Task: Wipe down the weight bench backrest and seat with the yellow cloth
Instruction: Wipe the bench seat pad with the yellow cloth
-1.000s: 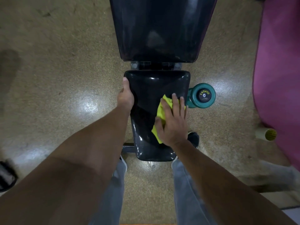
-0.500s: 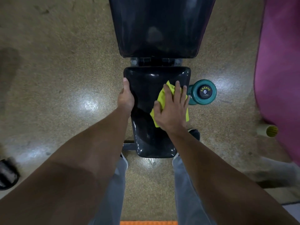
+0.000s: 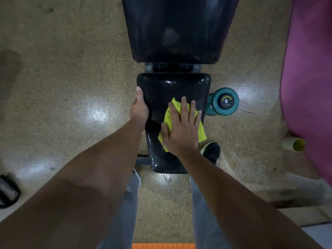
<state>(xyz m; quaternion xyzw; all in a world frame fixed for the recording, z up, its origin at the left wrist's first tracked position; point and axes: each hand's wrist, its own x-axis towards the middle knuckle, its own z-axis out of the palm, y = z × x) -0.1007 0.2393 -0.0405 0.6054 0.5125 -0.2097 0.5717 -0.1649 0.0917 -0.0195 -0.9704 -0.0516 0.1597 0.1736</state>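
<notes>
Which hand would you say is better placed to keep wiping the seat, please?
The right hand: it presses the yellow cloth flat on the seat, while the left hand grips the seat's edge.

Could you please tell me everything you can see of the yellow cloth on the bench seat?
The yellow cloth is a bright yellow-green, soft-looking rag, crumpled and folded rather than spread flat. It lies on the right half of the glossy black seat, with one corner pointing toward the backrest and its right edge hanging slightly past the seat's side. The right hand presses flat on it with straight, spread fingers, covering its middle. The left hand does not touch it; it grips the seat's left edge.
</notes>
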